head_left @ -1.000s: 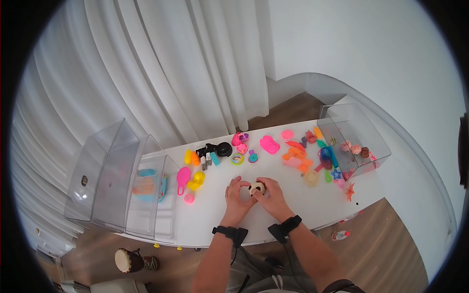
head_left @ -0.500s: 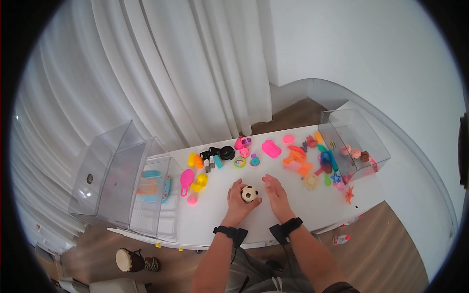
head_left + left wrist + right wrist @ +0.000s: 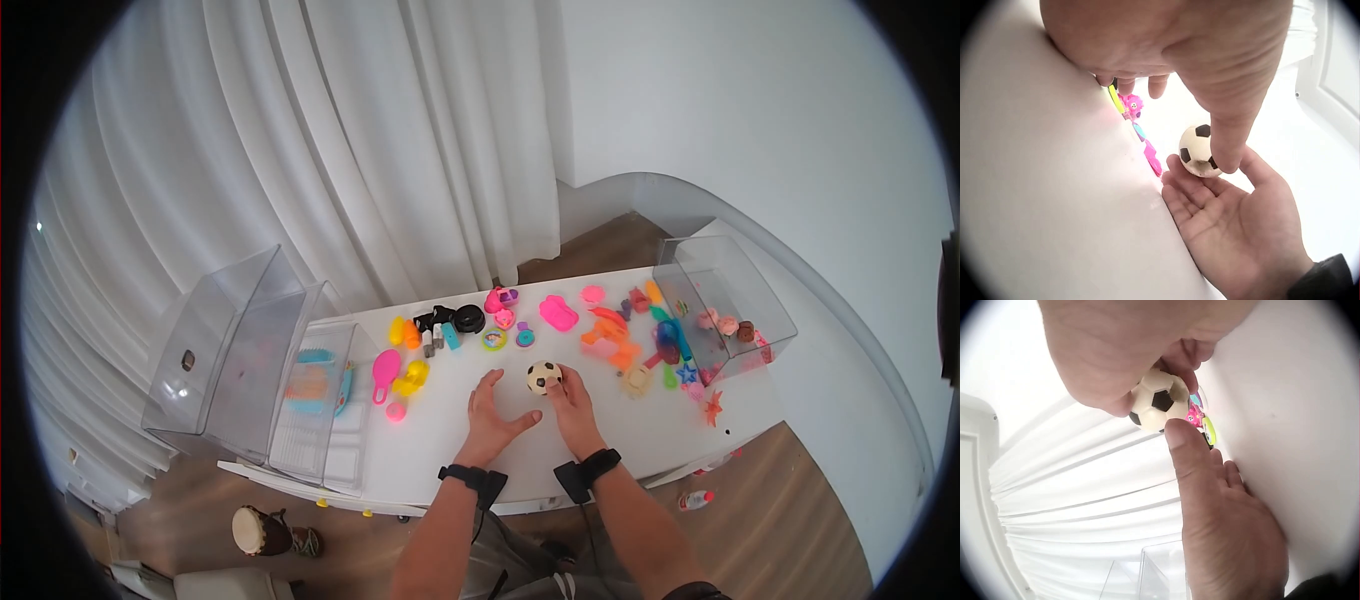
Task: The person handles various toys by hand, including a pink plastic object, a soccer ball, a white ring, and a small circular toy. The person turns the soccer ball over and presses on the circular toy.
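Observation:
A small white soccer ball with black patches is pinched between the thumb and fingers of my right hand, over the middle of the white table. The right wrist view shows the ball with thumb and fingers on opposite sides. To its left my left hand holds nothing, its fingers loosely spread and its thumb pointing toward the ball. From the left wrist, my right hand appears palm up beneath the ball, and the left thumb overlaps the ball in this view.
Colourful toys line the table's far side, among them a pink hand mirror, a yellow duck and an orange starfish. Clear plastic bins stand at the left and right ends. A drum lies on the floor.
The ball went from both hands to the left hand, then to the right hand, slightly farther right and away from me. The left hand has let go and its fingers have spread.

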Demonstrator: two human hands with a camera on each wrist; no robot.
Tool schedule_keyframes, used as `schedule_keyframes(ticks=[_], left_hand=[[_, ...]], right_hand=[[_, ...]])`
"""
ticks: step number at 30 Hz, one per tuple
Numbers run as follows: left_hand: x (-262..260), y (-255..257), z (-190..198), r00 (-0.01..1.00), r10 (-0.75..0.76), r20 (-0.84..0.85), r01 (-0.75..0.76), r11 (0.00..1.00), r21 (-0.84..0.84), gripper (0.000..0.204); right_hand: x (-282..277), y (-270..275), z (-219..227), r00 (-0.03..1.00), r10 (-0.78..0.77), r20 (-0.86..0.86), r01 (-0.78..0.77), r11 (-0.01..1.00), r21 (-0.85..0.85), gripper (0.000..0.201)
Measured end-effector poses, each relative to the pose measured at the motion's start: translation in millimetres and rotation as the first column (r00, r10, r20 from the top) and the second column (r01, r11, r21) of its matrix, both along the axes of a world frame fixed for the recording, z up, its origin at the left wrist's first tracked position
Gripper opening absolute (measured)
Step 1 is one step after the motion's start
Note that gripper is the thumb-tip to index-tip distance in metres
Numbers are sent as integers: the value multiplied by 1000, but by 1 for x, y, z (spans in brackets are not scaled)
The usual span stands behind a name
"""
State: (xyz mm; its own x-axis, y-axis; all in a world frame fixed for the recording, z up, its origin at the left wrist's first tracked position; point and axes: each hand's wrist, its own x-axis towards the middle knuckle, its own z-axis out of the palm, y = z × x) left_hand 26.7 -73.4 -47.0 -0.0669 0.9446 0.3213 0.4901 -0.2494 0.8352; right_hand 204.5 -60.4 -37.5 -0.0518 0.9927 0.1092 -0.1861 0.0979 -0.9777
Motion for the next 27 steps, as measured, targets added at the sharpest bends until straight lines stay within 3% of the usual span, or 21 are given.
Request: schedule_keyframes(ticks=[2,4,8,10,11,13,14,16,17,18,19,20,22,27], left_hand=[[2,-1,4,1000,8,7,-8,1000,-20,99],[2,0,2,1000,15,15,-14,999,-39,96],[-1,7,-6,998,-26,-54,23,999,-49,83],[-2,10,-12,996,-42,-76,40,999,-28,79],[-2,11,-16,992,-36,-119,37,999,4,79],[-3,12,-18,986,-29,-163,35,999,37,79],[-3,10,-15,981,-40,-190,49,998,41,83],[-2,6,-6,975,-51,-217,62,997,44,87],[0,2,0,990,-36,-136,40,999,28,92],[1,0,4,998,-17,-54,17,1000,10,98],[1,-2,8,998,-13,-54,13,1000,9,98],[2,-4,11,997,2,-74,-2,1000,-10,98],[3,-4,11,996,10,-94,-13,1000,-29,98],[-1,7,-10,993,2,-118,-4,1000,-19,77]], right_hand=[[0,-1,0,999,-43,-30,44,999,28,53],[1,0,-6,950,-99,295,34,976,217,49],[0,4,-16,981,-102,167,82,989,124,47],[-2,6,-20,878,-203,433,26,924,381,45],[-2,5,-19,878,-203,434,26,924,381,45],[-3,3,-17,780,-219,587,-53,911,409,44],[-3,5,-20,779,-220,587,-52,911,410,44],[-2,8,-20,912,-153,381,56,966,252,45],[-1,7,-18,912,-152,381,56,966,252,45],[1,5,-7,986,-93,137,78,991,108,45],[1,3,0,990,-64,-122,60,997,-40,45],[0,5,-7,991,-62,-122,58,997,-41,45],[0,9,-20,961,-83,263,23,975,223,46],[-1,6,-16,945,-144,293,64,962,266,45]])
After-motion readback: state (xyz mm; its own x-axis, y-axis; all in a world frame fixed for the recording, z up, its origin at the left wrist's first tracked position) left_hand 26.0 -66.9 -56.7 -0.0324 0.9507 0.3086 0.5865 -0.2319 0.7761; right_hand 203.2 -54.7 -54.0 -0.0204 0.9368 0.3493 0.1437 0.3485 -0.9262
